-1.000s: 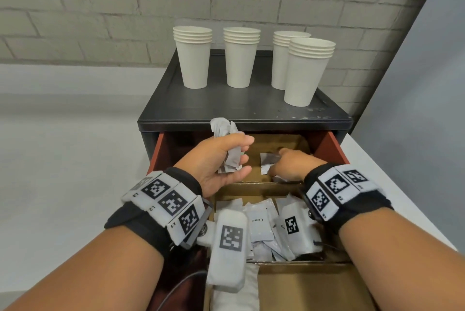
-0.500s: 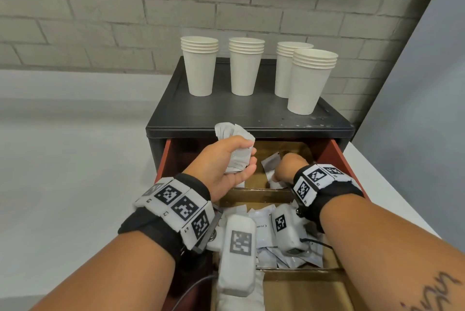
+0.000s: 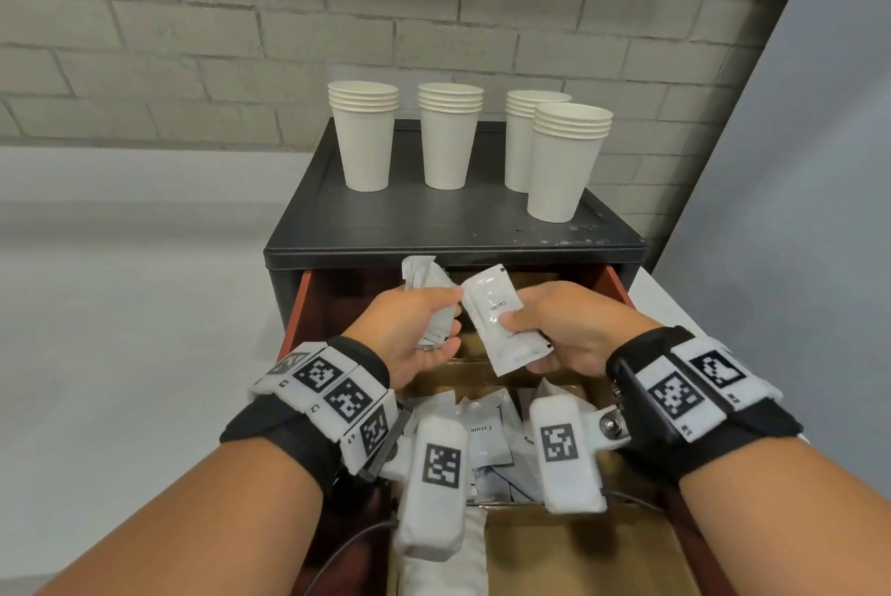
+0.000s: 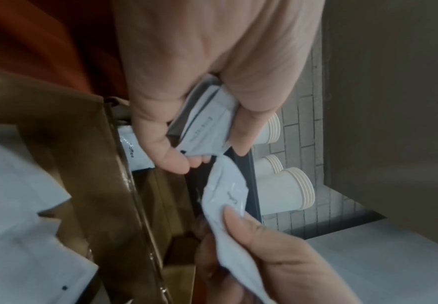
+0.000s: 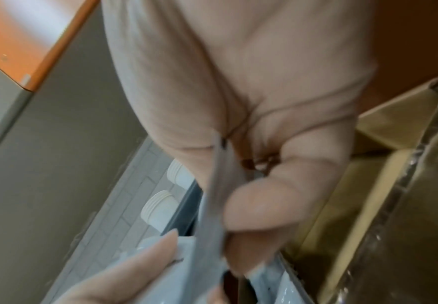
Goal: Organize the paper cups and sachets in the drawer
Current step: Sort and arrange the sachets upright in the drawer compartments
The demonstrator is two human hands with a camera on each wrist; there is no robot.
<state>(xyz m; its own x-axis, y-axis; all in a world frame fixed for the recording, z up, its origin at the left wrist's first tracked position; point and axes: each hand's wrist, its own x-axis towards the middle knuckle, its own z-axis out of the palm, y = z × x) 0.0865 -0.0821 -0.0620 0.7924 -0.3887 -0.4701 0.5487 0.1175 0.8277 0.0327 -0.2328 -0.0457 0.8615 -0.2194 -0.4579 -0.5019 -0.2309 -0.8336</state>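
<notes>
Over the open drawer, my left hand grips a bundle of white sachets. My right hand pinches a single white sachet between thumb and fingers, its top corner touching the bundle. In the left wrist view the left hand curls round the bundle, and the right thumb presses the single sachet. The right wrist view shows that sachet edge-on in the pinch. Several stacks of white paper cups stand on the black cabinet top.
Brown cardboard dividers split the drawer into compartments. The middle one holds a loose pile of white sachets. One coffee sachet lies in the back compartment. A brick wall stands behind the cabinet, a grey panel to its right.
My right hand has come up out of the back compartment with a sachet and brought it against the bundle. The left hand has kept its grip and stayed roughly in place.
</notes>
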